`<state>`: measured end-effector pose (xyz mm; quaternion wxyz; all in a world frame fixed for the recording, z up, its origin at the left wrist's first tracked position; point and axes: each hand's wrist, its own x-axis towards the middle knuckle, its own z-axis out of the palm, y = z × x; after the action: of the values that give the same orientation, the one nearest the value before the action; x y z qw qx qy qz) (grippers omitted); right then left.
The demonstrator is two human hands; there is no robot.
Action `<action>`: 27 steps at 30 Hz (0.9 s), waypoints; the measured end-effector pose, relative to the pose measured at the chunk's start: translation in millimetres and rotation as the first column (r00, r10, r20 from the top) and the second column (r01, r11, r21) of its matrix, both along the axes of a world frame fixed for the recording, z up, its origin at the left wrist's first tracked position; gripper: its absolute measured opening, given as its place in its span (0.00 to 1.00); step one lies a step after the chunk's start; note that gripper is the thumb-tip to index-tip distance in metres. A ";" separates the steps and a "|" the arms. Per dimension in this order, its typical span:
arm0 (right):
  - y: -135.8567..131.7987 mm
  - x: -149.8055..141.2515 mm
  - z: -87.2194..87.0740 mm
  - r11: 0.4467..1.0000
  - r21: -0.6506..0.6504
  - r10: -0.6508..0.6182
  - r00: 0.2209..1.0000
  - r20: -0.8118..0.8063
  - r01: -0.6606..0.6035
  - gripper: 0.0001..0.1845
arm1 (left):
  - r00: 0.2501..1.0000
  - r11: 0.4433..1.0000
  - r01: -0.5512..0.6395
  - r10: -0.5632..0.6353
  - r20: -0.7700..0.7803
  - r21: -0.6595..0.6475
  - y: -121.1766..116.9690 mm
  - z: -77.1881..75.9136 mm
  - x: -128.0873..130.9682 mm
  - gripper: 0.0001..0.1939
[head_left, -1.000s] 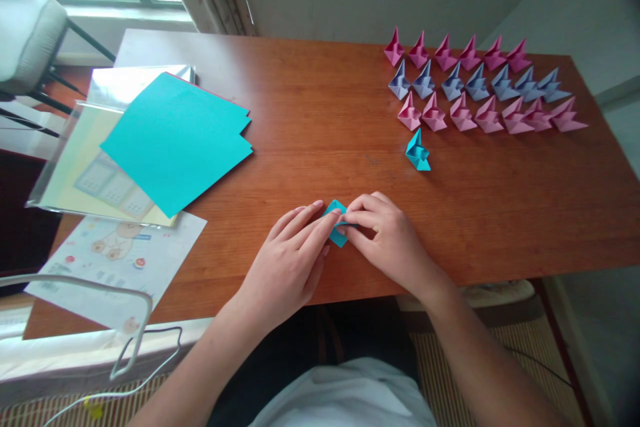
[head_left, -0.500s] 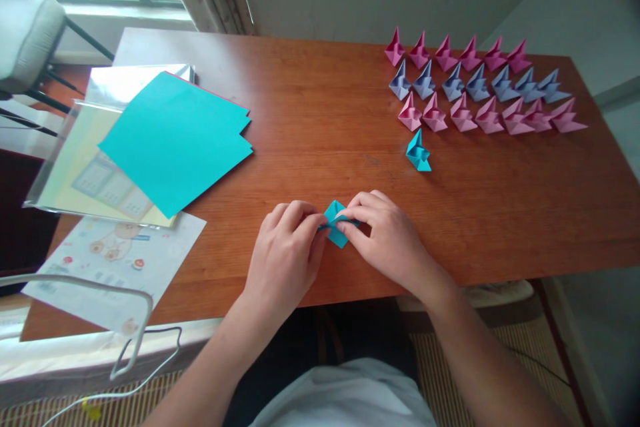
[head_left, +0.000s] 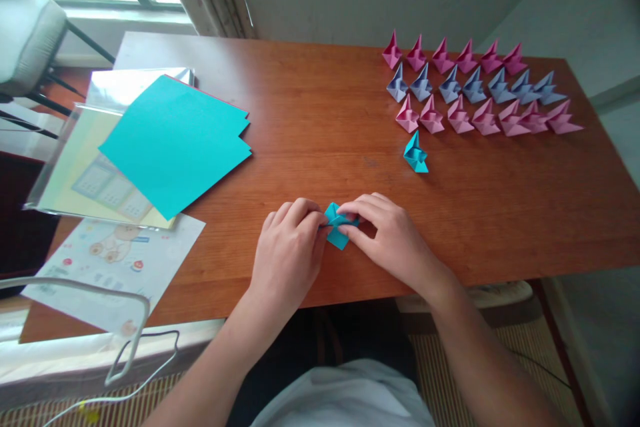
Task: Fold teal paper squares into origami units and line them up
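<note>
A small folded piece of turquoise origami paper [head_left: 338,237] is held between my two hands near the table's front edge. My left hand [head_left: 291,247] pinches its left corner with thumb and forefinger. On the other side, the thumb and fingers of my right hand [head_left: 384,230] are closed on its right part, and they cover some of the folds. Beyond my right hand stands a finished-looking turquoise origami boat shape [head_left: 415,155] with a pointed tip.
Rows of dark pink [head_left: 442,57], lilac [head_left: 450,85] and light pink origami [head_left: 459,116] stand at the back right of the wooden table [head_left: 310,120]. Turquoise sheets [head_left: 180,143] lie on plastic packets [head_left: 65,167] at left, near a printed sheet [head_left: 125,267] and a white metal tube [head_left: 100,288].
Both hands stay on the folded paper. My right fingers have shifted slightly across it, and its centre crease looks a little flatter. The whole view has moved slightly.
</note>
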<state>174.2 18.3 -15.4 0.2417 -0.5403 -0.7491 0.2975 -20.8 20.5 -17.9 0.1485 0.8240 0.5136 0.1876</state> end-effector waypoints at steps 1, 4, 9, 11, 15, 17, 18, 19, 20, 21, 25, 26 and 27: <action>-1.8 2.9 0.3 1.000 0.014 0.007 1.000 -0.020 -0.006 0.05 | 1.000 1.000 -0.004 0.004 0.000 0.005 -0.3 -0.2 0.3 0.06; -7.1 8.7 0.0 0.998 0.063 -0.026 0.999 -0.033 0.028 0.04 | 1.000 1.000 -0.011 0.011 0.009 0.012 -1.4 -0.7 1.1 0.06; -6.7 6.8 -4.1 0.991 0.112 -0.072 0.997 0.032 0.068 0.08 | 1.000 1.000 -0.019 0.018 0.019 0.016 -3.0 -0.9 2.1 0.06; -4.2 5.4 -5.2 0.991 0.119 -0.069 0.996 0.050 0.063 0.09 | 1.000 1.000 -0.018 0.018 0.016 0.015 -3.1 -0.5 2.6 0.06; -3.0 7.5 -5.2 0.992 0.118 -0.047 0.997 0.058 0.040 0.07 | 1.000 1.000 -0.020 0.020 0.016 0.010 -2.7 0.3 3.9 0.08; -4.3 10.1 -4.9 0.993 0.114 -0.035 0.998 0.057 0.028 0.06 | 0.999 1.000 -0.026 0.026 0.018 0.012 -2.6 0.4 4.3 0.09; -5.0 11.3 -4.8 0.993 0.116 -0.031 0.998 0.057 0.024 0.05 | 0.999 1.000 -0.029 0.028 0.023 0.012 -2.7 0.4 4.4 0.09; -5.6 12.1 -4.9 0.993 0.120 -0.028 0.998 0.059 0.021 0.05 | 0.999 1.000 -0.029 0.029 0.028 0.009 -2.8 0.3 4.5 0.09; -5.9 12.6 -5.0 0.992 0.124 -0.026 0.998 0.063 0.018 0.06 | 0.999 1.000 -0.030 0.029 0.032 0.007 -2.9 0.2 4.5 0.09; -6.0 12.5 -5.1 0.991 0.129 -0.025 0.997 0.071 0.015 0.06 | 0.999 1.000 -0.031 0.031 0.035 0.006 -3.1 0.1 4.6 0.09; -3.7 8.8 -3.4 0.992 0.127 -0.032 0.989 0.148 0.013 0.08 | 0.999 0.999 -0.043 0.042 0.032 0.011 -3.5 -0.1 5.0 0.09; -2.7 7.3 -2.6 0.992 0.124 -0.037 0.985 0.169 0.016 0.09 | 0.998 0.999 -0.045 0.045 0.032 0.011 -3.5 0.1 5.2 0.09; -1.7 5.9 -1.8 0.992 0.121 -0.043 0.981 0.188 0.020 0.09 | 0.998 0.999 -0.047 0.046 0.033 0.007 -3.4 0.4 5.5 0.09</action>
<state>180.1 16.6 -17.2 0.2052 -0.5627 -0.7765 0.1956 -15.3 17.0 -17.5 0.1494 0.8092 0.5295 0.2062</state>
